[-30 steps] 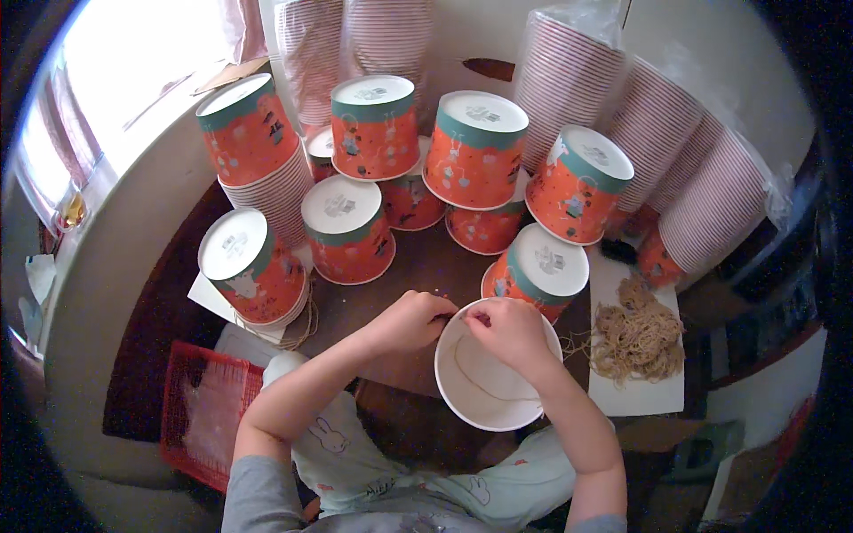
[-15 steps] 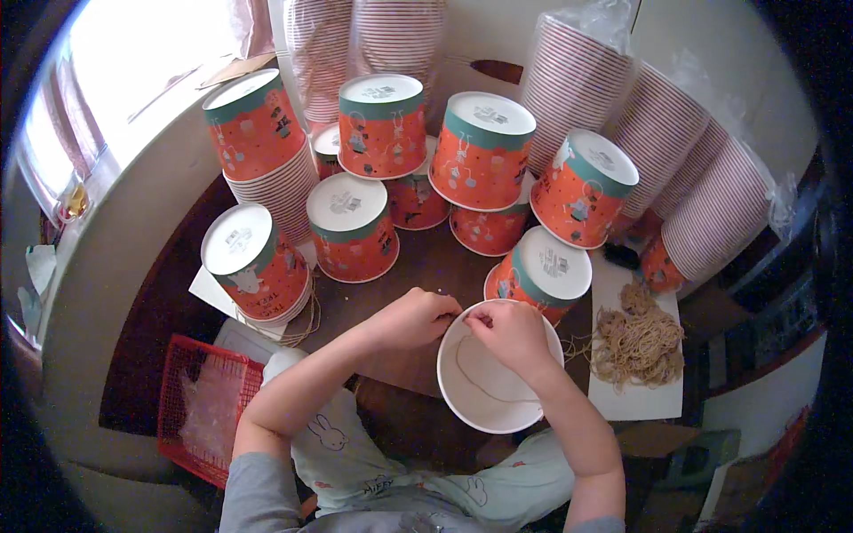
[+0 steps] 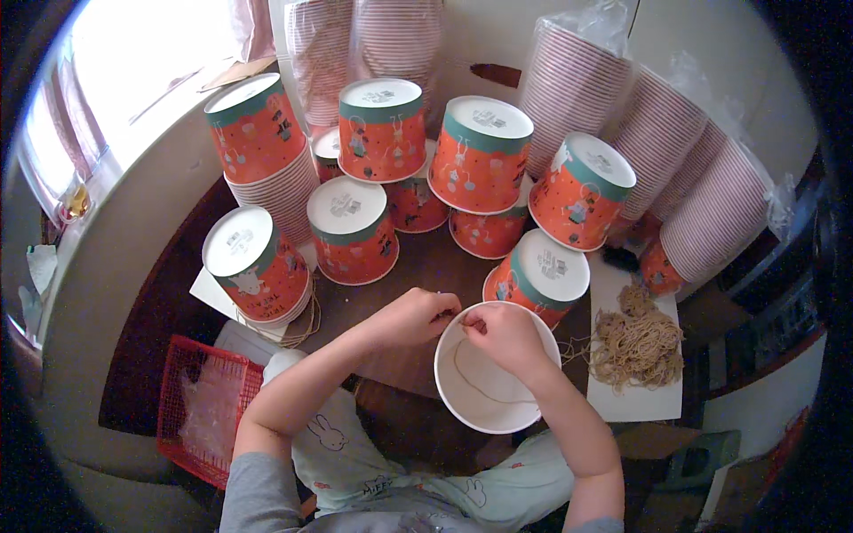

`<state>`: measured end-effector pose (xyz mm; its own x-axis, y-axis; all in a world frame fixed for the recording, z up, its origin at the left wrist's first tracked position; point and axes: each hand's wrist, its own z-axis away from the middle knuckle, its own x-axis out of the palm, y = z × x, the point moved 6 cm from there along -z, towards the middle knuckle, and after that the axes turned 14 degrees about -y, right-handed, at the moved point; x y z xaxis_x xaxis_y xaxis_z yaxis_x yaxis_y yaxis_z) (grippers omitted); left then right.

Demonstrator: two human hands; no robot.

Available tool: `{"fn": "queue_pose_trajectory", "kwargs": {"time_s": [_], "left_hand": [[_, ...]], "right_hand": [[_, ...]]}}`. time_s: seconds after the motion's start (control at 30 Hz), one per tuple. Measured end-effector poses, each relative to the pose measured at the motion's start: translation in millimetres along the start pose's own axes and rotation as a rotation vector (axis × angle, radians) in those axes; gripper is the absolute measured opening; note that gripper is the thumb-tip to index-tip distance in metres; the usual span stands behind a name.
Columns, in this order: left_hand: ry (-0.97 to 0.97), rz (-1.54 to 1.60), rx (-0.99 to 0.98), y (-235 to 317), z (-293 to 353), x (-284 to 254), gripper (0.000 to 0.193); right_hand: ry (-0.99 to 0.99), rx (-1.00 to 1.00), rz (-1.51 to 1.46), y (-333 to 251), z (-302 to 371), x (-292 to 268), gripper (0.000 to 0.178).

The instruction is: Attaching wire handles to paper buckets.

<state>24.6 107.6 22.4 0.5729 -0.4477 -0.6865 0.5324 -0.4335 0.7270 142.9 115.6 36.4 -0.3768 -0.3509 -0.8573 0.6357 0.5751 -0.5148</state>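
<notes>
A large paper bucket (image 3: 484,413) is tilted with its open mouth and white inside facing me, close above my lap. My right hand (image 3: 508,336) reaches over its mouth, thumb and fingers pinched on a thin string (image 3: 475,384) just inside the upper left rim. From there the string loops down across the bucket's inner wall. My left hand (image 3: 419,316) is closed in a pinch just outside that same rim; whatever its fingertips hold is hidden. Behind the bucket stands an upturned orange paper bucket (image 3: 549,266) with a green band.
More upturned orange buckets (image 3: 480,160) stand stacked across the dark table. Tall plastic-wrapped bucket stacks (image 3: 573,89) line the back. A tangled twine heap (image 3: 635,346) lies on a white board (image 3: 653,404) at right. A red basket (image 3: 169,400) holding clear plastic stands at left.
Both hands stay at the bucket's upper left rim, the right one's fingers shifting very slightly. The bucket has barely moved, and the whole view has shifted a little.
</notes>
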Motion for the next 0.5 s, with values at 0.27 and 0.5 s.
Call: {"fn": "queue_pose_trajectory", "kwargs": {"time_s": [0.27, 0.5], "left_hand": [[-0.047, 0.014, 0.028, -7.5, -0.3, 0.3, 0.016], [-0.066, 0.075, -0.016, -9.9, -0.9, -0.9, 0.018]], "right_hand": [[-0.008, 0.007, 0.018, -0.2, 1.3, 0.9, 0.012], [-0.022, -0.031, -0.055, 0.2, -0.4, 2.0, 0.011]]}}
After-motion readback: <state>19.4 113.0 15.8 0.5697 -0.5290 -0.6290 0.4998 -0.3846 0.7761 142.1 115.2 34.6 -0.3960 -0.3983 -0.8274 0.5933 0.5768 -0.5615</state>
